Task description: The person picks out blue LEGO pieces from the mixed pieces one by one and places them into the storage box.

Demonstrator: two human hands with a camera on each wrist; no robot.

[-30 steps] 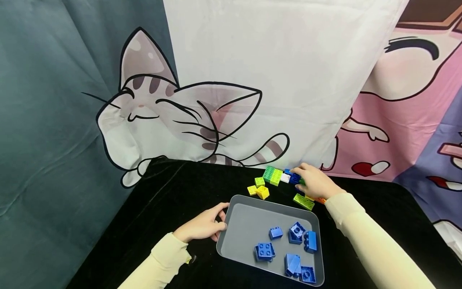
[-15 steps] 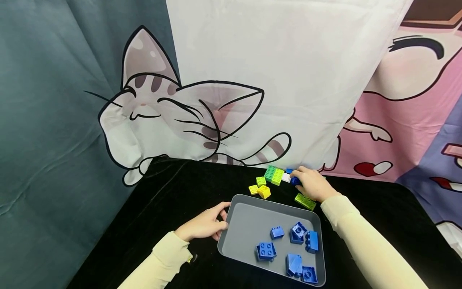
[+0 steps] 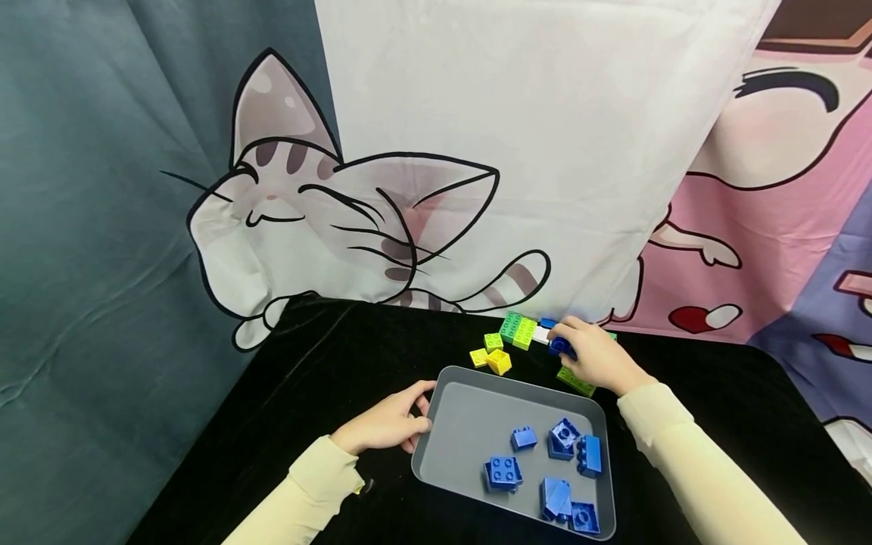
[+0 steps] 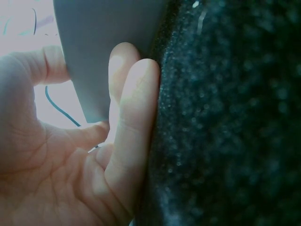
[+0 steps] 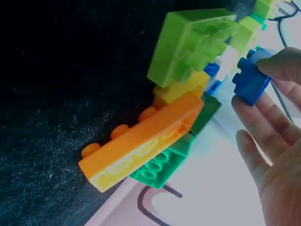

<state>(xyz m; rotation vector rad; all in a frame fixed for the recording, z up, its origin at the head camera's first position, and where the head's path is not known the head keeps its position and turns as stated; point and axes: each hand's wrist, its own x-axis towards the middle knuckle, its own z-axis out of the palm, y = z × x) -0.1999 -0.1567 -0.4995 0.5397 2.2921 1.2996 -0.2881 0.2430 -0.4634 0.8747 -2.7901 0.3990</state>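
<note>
My right hand [image 3: 594,354] pinches a dark blue toy building brick [image 3: 562,347] between thumb and fingertips, beyond the far right corner of the tray. The right wrist view shows that brick [image 5: 252,77] with its studs turned sideways and the lower fingers apart from it. Over at the tray's left end, my left hand [image 3: 380,424] grips the grey tray [image 3: 456,424], thumb at the rim and fingers along the outer wall. Several blue bricks, among them a square four-stud one [image 3: 502,471], lie in the tray's right half and near side.
Behind the tray, yellow bricks [image 3: 499,362], a green brick [image 3: 511,325], a lime brick [image 3: 576,381] and a white one [image 3: 540,334] lie on black cloth [image 3: 327,356]. An orange brick [image 5: 141,141] shows in the right wrist view. A printed curtain [image 3: 518,151] hangs behind.
My right hand has closed its fingers on the dark blue brick and shifted slightly, tilting the brick. The left hand keeps its place on the tray, and the bricks in the tray have not moved.
</note>
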